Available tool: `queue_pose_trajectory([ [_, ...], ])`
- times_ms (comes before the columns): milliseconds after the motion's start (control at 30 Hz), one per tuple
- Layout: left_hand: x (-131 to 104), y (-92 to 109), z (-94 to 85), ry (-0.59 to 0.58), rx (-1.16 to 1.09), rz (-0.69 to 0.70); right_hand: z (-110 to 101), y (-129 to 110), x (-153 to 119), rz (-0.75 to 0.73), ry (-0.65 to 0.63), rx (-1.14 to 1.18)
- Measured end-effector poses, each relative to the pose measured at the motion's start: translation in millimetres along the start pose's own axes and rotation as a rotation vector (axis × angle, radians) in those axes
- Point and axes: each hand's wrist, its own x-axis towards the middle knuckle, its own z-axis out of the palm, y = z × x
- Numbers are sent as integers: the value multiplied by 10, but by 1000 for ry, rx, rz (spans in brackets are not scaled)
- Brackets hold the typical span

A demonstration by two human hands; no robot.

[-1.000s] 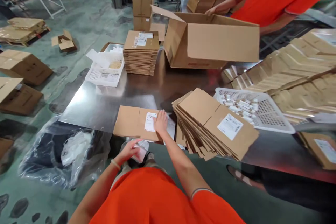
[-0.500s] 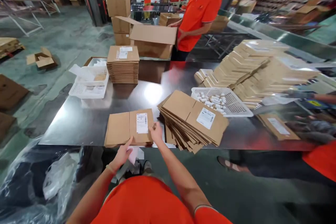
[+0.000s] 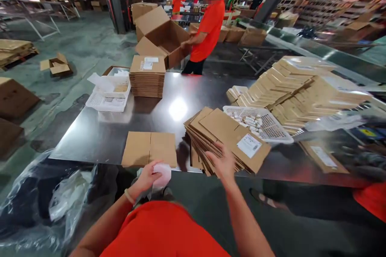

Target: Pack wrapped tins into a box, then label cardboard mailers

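My left hand (image 3: 147,177) holds a crumpled white paper (image 3: 162,174) at the table's front edge. Just behind it, a flat brown cardboard piece (image 3: 138,148) lies on the metal table (image 3: 177,88), with no label on its upper face. My right hand (image 3: 223,162) is over the front of a fanned pile of flat cardboard (image 3: 220,126), fingers spread. The top piece of that pile bears a white label (image 3: 249,145) and lies askew.
Behind stands a neat cardboard stack (image 3: 147,78) beside white baskets (image 3: 110,98). A basket of small rolled items (image 3: 273,126) and large cardboard piles (image 3: 301,88) are right. A person (image 3: 208,28) handles an open carton (image 3: 169,42) beyond the table.
My right hand has moved right from the labelled cardboard to the fanned pile. The cardboard before me now shows no label. The pile's top piece has shifted right. The person's carton has tilted open.
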Motion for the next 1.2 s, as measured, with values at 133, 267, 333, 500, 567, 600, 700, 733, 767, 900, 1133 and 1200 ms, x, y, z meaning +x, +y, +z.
queue_pose_trajectory([
  [133, 234, 267, -60, 194, -287, -71, 1145, -347, -846, 72, -886, 445],
  [267, 358, 278, -172, 367, -386, -185, 1528, -437, -1078, 262, -682, 552],
  [333, 286, 204, -146, 303, -429, -197, 1532, -455, -1006, 289, -578, 567],
  [500, 86, 20, 21, 137, -271, -94, 1521, -496, -854, 274, -585, 546],
  [567, 106, -20, 46, 167, -231, -106, 1524, -481, -845, 250, -623, 513],
  [600, 131, -34, 51, 188, -219, -118, 1521, -465, -844, 239, -634, 496],
  [700, 216, -73, 67, 226, -166, -129, 1500, -394, -846, 192, -610, 443],
  [733, 238, -86, 79, 240, -138, -128, 1492, -367, -854, 164, -579, 421],
  [767, 257, -101, 97, 257, -107, -128, 1485, -342, -868, 127, -540, 397],
  [900, 318, -184, 180, 319, -33, -166, 1460, -250, -982, -37, -424, 316],
  [1133, 309, -512, 152, 208, -175, -283, 1488, -119, -778, -115, -422, 220],
  [1200, 251, -628, 146, 125, -243, -278, 1636, -107, -455, -78, -385, 199],
])
